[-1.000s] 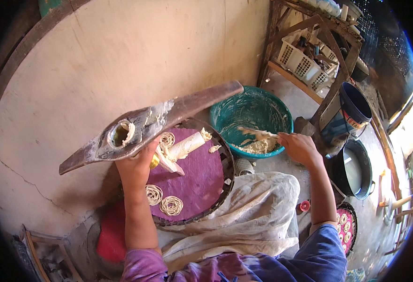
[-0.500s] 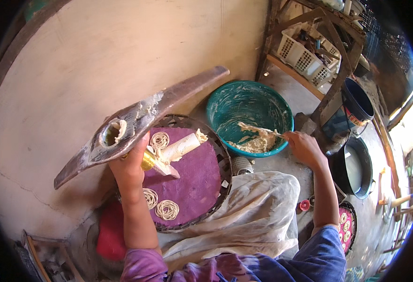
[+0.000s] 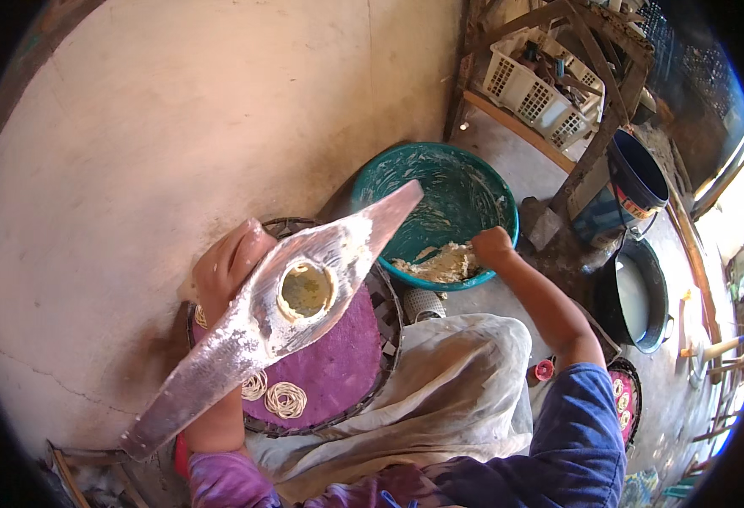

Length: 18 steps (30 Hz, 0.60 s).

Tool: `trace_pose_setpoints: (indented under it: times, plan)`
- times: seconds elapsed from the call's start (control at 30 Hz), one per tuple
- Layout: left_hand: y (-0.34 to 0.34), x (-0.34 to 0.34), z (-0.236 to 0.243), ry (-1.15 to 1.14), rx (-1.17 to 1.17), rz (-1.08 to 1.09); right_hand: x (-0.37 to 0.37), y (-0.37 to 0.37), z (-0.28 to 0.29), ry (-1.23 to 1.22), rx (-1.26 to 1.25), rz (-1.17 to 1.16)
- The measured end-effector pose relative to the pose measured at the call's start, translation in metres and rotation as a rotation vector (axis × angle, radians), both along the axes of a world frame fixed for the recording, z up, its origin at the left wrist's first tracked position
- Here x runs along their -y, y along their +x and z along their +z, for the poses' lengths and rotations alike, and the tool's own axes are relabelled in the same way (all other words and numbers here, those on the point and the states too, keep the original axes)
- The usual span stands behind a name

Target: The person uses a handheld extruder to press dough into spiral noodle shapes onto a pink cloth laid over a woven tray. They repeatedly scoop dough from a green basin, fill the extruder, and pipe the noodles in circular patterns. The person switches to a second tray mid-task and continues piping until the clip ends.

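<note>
While the left hand (image 3: 228, 262) grips the long wooden press (image 3: 279, 313) tilted above the purple mat (image 3: 338, 364), it could tip onto the coils (image 3: 286, 398); the right hand (image 3: 492, 247) closes on dough (image 3: 440, 264) in the green basin (image 3: 465, 182).

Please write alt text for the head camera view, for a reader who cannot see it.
Seen from above, the left hand lifts a long metal press with a round dough-filled hole over a purple mat bearing coiled noodle spirals. The right hand reaches into dough in a teal basin.
</note>
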<state>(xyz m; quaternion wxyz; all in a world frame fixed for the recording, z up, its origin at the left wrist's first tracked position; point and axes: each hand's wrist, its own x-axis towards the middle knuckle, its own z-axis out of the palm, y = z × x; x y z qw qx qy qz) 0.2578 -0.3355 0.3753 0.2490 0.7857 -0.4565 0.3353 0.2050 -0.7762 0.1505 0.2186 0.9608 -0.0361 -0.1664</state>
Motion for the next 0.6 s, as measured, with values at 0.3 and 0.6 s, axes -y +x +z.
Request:
trace_pose_setpoints:
  times: [0.3,0.6]
  plan:
    - [-0.002,0.018,-0.011,0.083,0.093,0.005,-0.028,-0.014,-0.025,0.099,0.171,0.077]
    - [-0.034,0.003,0.003,0.073,0.062,0.034,-0.023,-0.092,0.146,0.539,0.06,-0.243]
